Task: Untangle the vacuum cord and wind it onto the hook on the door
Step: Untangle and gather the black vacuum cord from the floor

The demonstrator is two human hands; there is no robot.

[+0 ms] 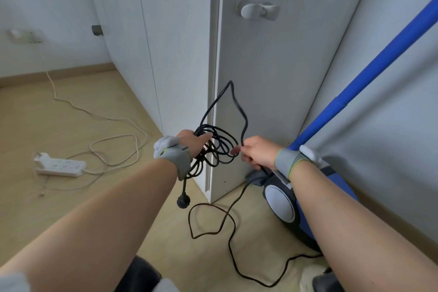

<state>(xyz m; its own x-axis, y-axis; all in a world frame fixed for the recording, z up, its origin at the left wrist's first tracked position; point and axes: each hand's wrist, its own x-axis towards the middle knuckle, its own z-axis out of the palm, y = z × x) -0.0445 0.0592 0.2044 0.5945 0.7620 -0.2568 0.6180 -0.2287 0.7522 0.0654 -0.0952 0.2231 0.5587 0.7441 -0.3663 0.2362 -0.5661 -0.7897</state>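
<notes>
the left hand (195, 143) has its fingers closed around a gathered coil of the cord (219, 147) to keep the loops together, while the right hand (257, 153) pinches 1 strand to feed it, well below the hook (258, 10) on the door (284, 78).

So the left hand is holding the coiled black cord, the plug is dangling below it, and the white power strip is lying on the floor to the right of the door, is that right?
Not quite. The head view shows the white power strip on the floor to the left of the door, not the right. The rest holds: the left hand holds the coiled black cord, and the plug dangles below it.
</notes>
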